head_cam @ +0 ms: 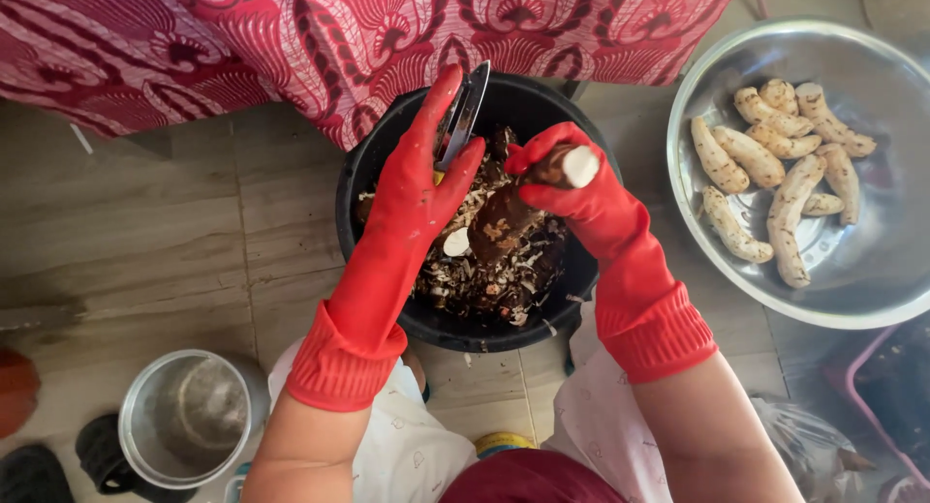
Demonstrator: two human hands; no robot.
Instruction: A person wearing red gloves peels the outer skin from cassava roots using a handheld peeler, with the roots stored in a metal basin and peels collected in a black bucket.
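Note:
Both my hands wear red rubber gloves over a black bucket [360, 188] full of brown and white peelings. My left hand [418, 174] grips a knife [463, 116] whose metal blade points up and away, over the bucket's far rim. My right hand [572, 188] is closed around a brown-skinned cassava root [504, 222]. The root tilts down into the bucket, and its cut white end pokes out above my fingers. The knife blade is apart from the root.
A large steel bowl [872, 280] at the right holds several peeled pale roots [775, 164]. A small metal pot [189, 416] stands at the lower left on the tiled floor. A red patterned cloth [339, 29] hangs across the top.

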